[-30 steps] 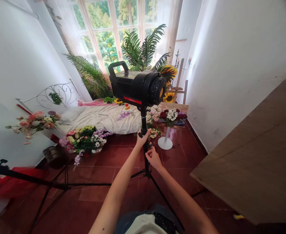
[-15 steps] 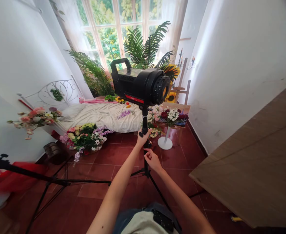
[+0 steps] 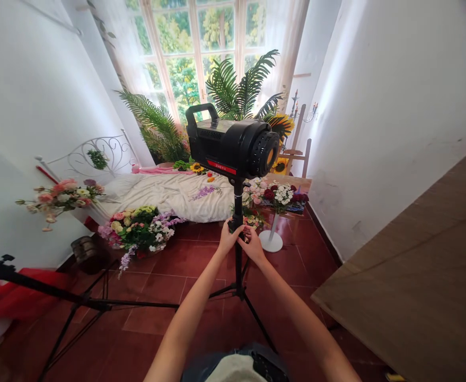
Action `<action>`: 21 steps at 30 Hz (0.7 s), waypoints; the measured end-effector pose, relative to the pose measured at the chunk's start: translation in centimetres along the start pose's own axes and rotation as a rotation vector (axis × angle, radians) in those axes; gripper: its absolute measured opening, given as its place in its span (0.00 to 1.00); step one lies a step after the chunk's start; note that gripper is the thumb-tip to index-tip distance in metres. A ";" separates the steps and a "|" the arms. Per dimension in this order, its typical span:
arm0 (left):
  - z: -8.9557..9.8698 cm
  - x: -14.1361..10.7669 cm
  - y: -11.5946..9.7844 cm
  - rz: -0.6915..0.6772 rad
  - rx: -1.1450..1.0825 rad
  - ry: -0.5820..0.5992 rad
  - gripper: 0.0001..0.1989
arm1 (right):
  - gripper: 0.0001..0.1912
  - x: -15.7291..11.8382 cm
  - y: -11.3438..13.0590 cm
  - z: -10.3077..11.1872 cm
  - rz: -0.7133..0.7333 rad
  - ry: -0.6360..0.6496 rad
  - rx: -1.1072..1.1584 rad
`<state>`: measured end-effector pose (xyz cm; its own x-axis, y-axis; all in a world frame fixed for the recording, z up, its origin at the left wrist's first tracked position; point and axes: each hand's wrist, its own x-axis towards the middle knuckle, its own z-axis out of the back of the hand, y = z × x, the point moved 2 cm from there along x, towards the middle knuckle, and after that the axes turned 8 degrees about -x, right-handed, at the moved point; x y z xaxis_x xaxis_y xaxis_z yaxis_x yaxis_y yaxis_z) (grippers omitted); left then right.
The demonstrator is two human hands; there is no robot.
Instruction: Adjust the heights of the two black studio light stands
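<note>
A black studio light [image 3: 227, 144] with a top handle and a red label sits on a black light stand [image 3: 238, 265], its front facing right. My left hand [image 3: 229, 237] is closed round the stand's pole at a collar below the light. Close beside it, my right hand [image 3: 252, 244] has its fingers bent together at the pole's right side, around a small knob that is mostly hidden by the fingers. The two hands nearly meet at the same height.
Behind stands a bed with a cream blanket [image 3: 169, 196]. Flower bunches [image 3: 141, 228] lie at its front. A white round-based stand [image 3: 271, 241] is right of the pole. Another black stand [image 3: 85, 301] spreads its legs at left. A brown board [image 3: 415, 254] leans in at right.
My right hand has moved up the pole to the collar and closed its fingers there. My left hand still grips the pole. The view has tilted slightly upward.
</note>
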<state>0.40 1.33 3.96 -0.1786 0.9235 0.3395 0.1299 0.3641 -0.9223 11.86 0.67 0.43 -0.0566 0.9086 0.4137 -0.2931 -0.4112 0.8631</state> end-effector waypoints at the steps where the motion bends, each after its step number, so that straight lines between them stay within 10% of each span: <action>1: 0.6 -0.3 0.3 -0.008 -0.001 -0.002 0.19 | 0.22 0.9 0.0 -0.3 -0.002 0.022 0.003; 11: 2.6 -2.5 3.0 0.122 -0.104 0.035 0.18 | 0.13 6.7 -0.3 -2.5 0.012 0.261 -0.040; 21: 1.0 -1.8 1.4 0.075 0.164 0.137 0.24 | 0.17 10.3 8.9 0.4 0.088 0.263 0.035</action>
<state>-0.11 0.07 1.89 -0.0390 0.9591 0.2802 -0.0243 0.2794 -0.9599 9.11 6.32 12.46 -0.3271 0.8553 0.4019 -0.2436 -0.4872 0.8386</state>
